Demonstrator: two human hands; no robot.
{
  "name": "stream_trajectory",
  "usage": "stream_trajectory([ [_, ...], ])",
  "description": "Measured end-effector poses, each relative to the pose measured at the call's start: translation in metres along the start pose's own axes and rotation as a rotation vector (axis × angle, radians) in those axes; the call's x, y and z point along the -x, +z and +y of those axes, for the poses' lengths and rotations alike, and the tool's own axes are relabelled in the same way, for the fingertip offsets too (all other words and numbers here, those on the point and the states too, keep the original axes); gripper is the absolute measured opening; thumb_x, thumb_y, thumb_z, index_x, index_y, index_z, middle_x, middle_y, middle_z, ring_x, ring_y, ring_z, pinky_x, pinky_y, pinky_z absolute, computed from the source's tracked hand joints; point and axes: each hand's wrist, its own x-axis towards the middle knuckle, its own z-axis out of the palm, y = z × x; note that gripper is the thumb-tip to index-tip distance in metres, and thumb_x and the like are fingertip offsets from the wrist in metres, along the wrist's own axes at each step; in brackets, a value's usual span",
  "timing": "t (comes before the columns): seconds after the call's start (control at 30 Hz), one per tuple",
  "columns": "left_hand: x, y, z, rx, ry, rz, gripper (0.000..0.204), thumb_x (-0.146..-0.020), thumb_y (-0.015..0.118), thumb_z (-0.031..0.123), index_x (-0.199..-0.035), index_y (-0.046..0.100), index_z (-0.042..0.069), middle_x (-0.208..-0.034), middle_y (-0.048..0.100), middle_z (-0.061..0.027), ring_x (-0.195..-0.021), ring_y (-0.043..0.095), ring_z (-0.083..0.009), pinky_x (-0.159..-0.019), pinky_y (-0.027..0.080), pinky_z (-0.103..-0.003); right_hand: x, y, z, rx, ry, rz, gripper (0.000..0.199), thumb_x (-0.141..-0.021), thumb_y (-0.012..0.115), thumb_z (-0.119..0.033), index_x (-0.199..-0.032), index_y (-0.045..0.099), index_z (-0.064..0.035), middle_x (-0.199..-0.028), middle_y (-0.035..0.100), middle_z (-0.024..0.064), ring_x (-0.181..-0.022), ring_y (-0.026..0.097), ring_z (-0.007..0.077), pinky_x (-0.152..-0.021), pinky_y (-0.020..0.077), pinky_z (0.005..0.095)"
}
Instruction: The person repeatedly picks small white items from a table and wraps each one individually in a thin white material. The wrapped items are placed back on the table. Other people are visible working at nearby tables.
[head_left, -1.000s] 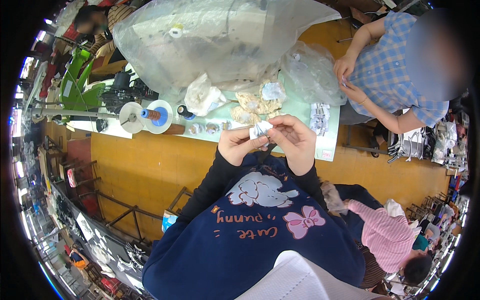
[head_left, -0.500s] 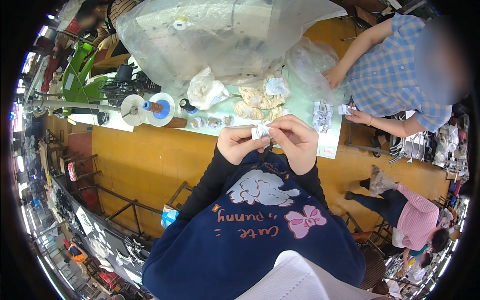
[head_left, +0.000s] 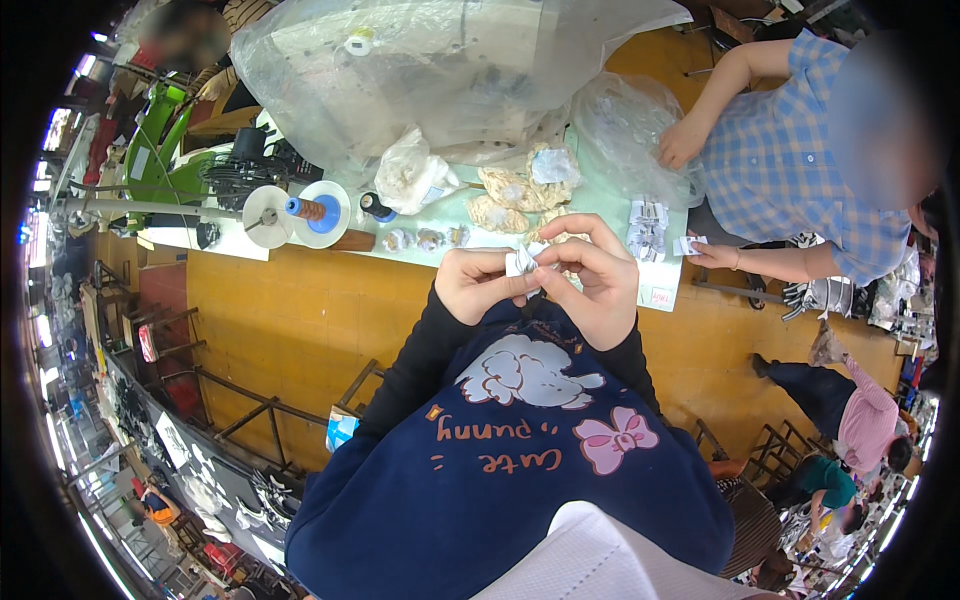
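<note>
My left hand pinches a small bundle of white labels in front of my chest, just past the near table edge. At its right side my right hand has its thumb and fingertip closed on the same labels, the other fingers raised. Whatever is printed or tucked inside the bundle is too small to make out. Beyond my hands, cream-coloured bundles lie on the pale green table. Several small wrapped bundles sit to their left, and stacked white label bundles lie to the right.
A large clear plastic sheet covers the table's far part. Thread spools and a white plastic bag stand at left. On the right a co-worker in a checked shirt holds a white label. A wooden frame stands at lower left.
My right fingers have lifted and spread a little above the labels. The co-worker's hands have shifted slightly. A person in pink has moved farther off to the right.
</note>
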Motion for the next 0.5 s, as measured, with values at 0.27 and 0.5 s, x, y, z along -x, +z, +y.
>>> stream_trajectory([
  [0.27, 0.0002, 0.0003, 0.0004, -0.019, 0.015, -0.012, 0.012, -0.083, 0.069, 0.003, -0.089, 0.070, -0.006, -0.080, 0.068, -0.0099, -0.063, 0.062, -0.0120, -0.056, 0.049, -0.023, -0.0005, 0.0050, 0.0020, -0.100, 0.020, 0.073, 0.008, -0.081, 0.065, 0.004, -0.088, 0.068, 0.0022, -0.104, 0.060, 0.0107, -0.082, 0.063, 0.0130, -0.065, 0.0521, 0.0230],
  [0.5, 0.0033, -0.0002, -0.0001, -0.002, -0.007, -0.001, 0.011, -0.083, 0.069, 0.003, -0.088, 0.070, -0.006, -0.079, 0.068, -0.0101, -0.063, 0.061, -0.0120, -0.056, 0.049, -0.023, 0.0002, 0.0047, 0.0025, 0.028, -0.062, 0.035, 0.012, -0.078, 0.063, 0.005, -0.086, 0.068, -0.0012, -0.104, 0.061, 0.0105, -0.079, 0.064, 0.0139, -0.063, 0.0509, 0.0233],
])
